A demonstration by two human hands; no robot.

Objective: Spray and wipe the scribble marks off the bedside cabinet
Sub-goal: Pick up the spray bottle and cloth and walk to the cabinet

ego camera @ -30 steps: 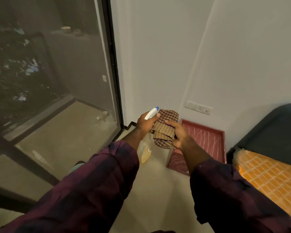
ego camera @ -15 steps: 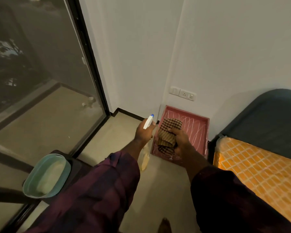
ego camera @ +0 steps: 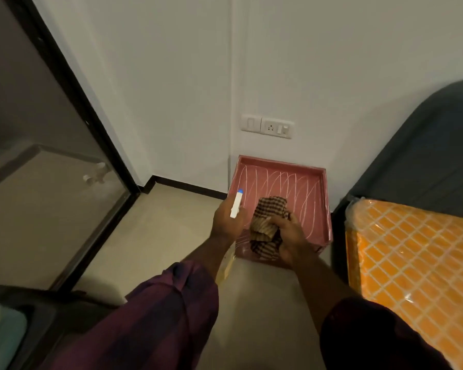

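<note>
Fingers clutch cloth in right hand, spray bottle in left hand.

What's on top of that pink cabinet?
White scribbles run across the cabinet top. The cloth in the right hand and the left hand with the sprayer hide the near part.

Woven cloth – glossy plastic-wrapped mattress, matt cabinet.

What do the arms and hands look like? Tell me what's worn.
The left sleeve and right sleeve are dark maroon-purple cloth, ending partway up the forearms. The left hand and right hand are bare: no gloves or watch visible.
</note>
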